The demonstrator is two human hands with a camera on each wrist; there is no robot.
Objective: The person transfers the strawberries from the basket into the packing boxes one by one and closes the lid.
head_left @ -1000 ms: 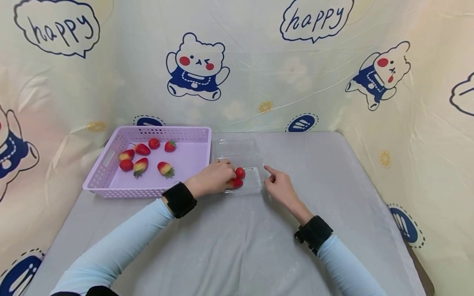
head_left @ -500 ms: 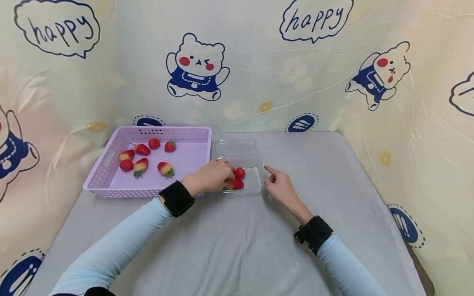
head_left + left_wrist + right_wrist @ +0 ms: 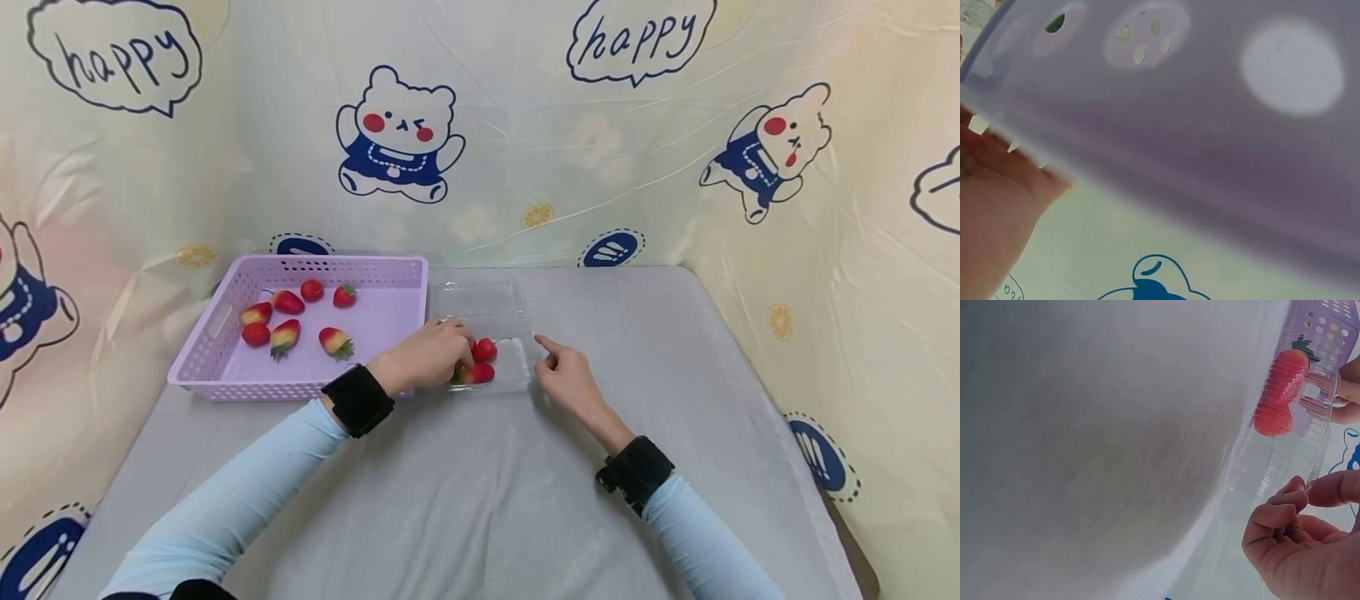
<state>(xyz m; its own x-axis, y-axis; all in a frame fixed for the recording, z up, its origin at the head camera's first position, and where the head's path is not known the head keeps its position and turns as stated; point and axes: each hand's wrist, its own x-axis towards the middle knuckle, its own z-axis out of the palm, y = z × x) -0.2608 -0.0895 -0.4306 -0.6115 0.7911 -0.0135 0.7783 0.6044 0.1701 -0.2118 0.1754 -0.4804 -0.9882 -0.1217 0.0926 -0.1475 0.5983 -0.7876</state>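
Observation:
A clear plastic clamshell box (image 3: 513, 375) lies with its lid (image 3: 480, 296) folded back. Inside it are a round red cherry (image 3: 485, 350) with a thin stem and a strawberry (image 3: 480, 373), its leafy end toward the left. My left hand (image 3: 427, 354) reaches into the box's left side, its fingertips right at the fruit and partly hidden. Through the clear wall in the right wrist view, the left fingers (image 3: 1319, 387) look straight beside the strawberry. My right hand (image 3: 568, 379) pinches the box's right edge between thumb and finger, the other fingers curled, as the right wrist view shows.
A purple perforated basket (image 3: 375, 387) stands left of the box, holding several strawberries (image 3: 285, 337) and round red fruits (image 3: 256, 335). Its wall fills most of the left wrist view. Grey cloth (image 3: 420, 500) covers the table, and a printed curtain (image 3: 510, 125) hangs behind.
My left hand has shifted slightly left, and more of the strawberry and its leafy end shows. The right hand stays at the box's edge.

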